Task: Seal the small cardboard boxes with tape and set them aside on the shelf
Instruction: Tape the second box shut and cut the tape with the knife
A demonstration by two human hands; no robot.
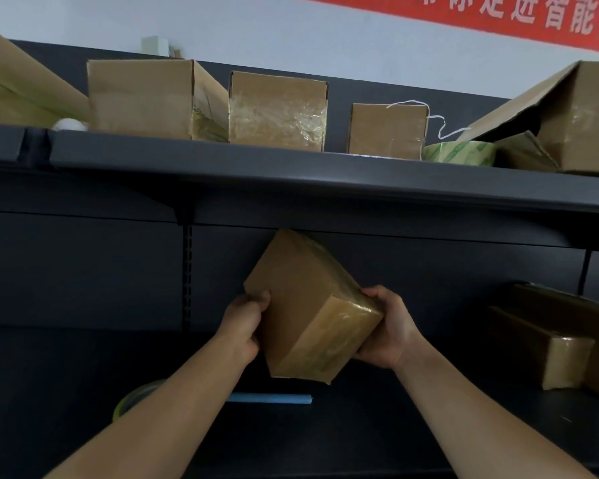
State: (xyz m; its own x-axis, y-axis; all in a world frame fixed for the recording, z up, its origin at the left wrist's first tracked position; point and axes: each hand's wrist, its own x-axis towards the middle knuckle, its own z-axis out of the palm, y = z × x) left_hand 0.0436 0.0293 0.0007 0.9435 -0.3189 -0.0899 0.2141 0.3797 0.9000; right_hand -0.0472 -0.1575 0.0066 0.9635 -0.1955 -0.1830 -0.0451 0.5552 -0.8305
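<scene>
— Shelving [291, 174] first: dark metal, filling most of the view. What sits on its upper board?
— A row of cardboard boxes [146, 98], several wrapped in shiny tape. The biggest box [581, 115] is at the far right, tilted, with a flap hanging open.
— And the box being handled?
— The small box [308, 305] is in the air, below the upper board and in front of the back panel. It is tipped so 1 corner points up near the board's underside. Glossy tape covers its near end and runs up its right side.
— How are the hands?
— Both grip it. The left hand [244, 323] has its fingers curled round the left edge. The right hand [388, 326] wraps the taped lower right corner.
— Anything on the lower board?
— 2 taped boxes [547, 344] at the right, touching each other, well apart from the small box.
— Smaller things?
— 1 tape roll [459, 153] on the upper board, between a box and the biggest box. Another roll [135, 397] lies on the lower board, partly hidden by the left forearm. Near it, under the small box, a blue stick [270, 398] lies flat
</scene>
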